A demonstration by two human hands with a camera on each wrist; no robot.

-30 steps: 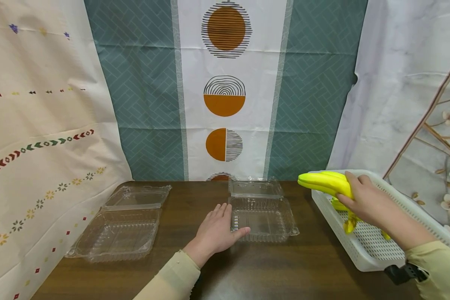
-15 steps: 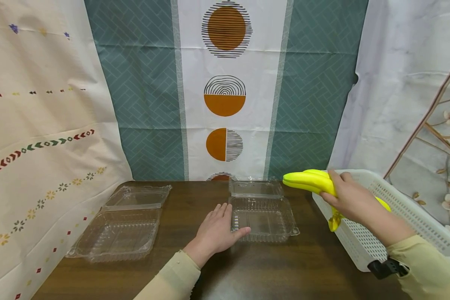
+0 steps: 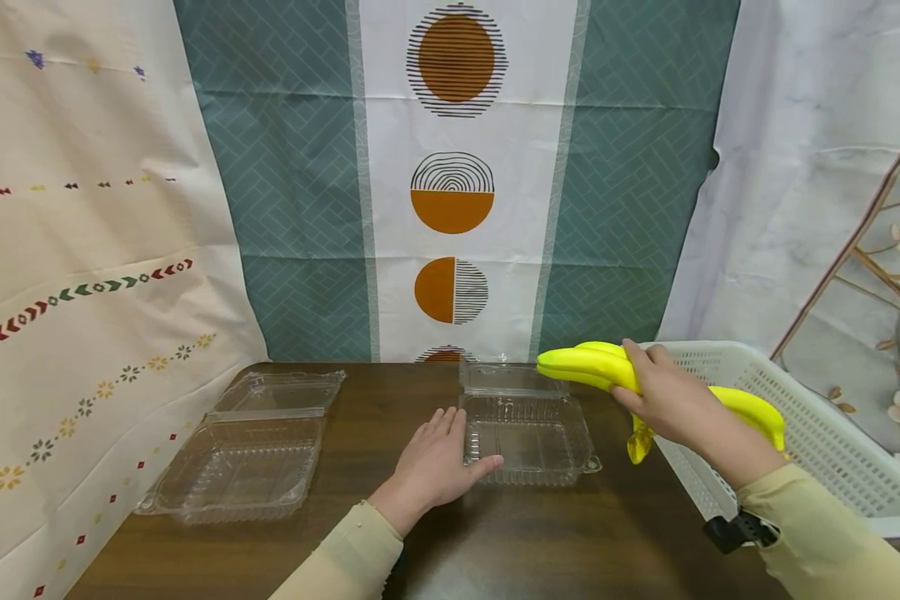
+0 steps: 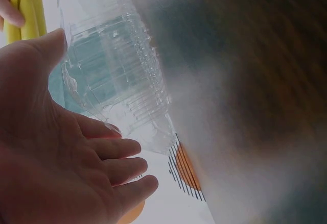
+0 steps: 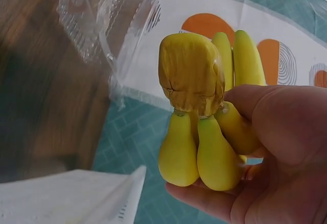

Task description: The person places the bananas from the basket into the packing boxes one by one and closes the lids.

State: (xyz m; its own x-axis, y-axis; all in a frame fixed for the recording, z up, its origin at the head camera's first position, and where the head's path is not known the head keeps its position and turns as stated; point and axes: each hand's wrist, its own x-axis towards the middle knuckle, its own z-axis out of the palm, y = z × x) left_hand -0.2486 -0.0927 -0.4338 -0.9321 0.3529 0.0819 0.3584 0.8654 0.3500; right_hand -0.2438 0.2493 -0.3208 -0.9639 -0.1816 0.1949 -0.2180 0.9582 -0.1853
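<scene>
My right hand [image 3: 671,400] grips a bunch of bananas [image 3: 588,367], holding it in the air between the white basket and the nearer clear plastic clamshell container [image 3: 528,442]. In the right wrist view, the brownish stem end [image 5: 189,73] faces the camera, and several bananas spread from it. My left hand [image 3: 438,467] is at the left edge of that container, fingers straight and thumb stretched along its front. The left wrist view shows the palm [image 4: 66,147] beside the ribbed wall of the container [image 4: 112,66]. Its lid [image 3: 513,377] lies folded back.
A second clamshell container [image 3: 247,467] with its lid back stands on the left of the brown table [image 3: 495,542]. The white perforated basket [image 3: 832,450] stands at the right. Patterned cloths hang behind and along both sides. A black band [image 3: 742,531] circles the right wrist.
My right hand has moved left with the bananas, out of the basket and towards the nearer container. The left hand has stayed in place at the container's edge.
</scene>
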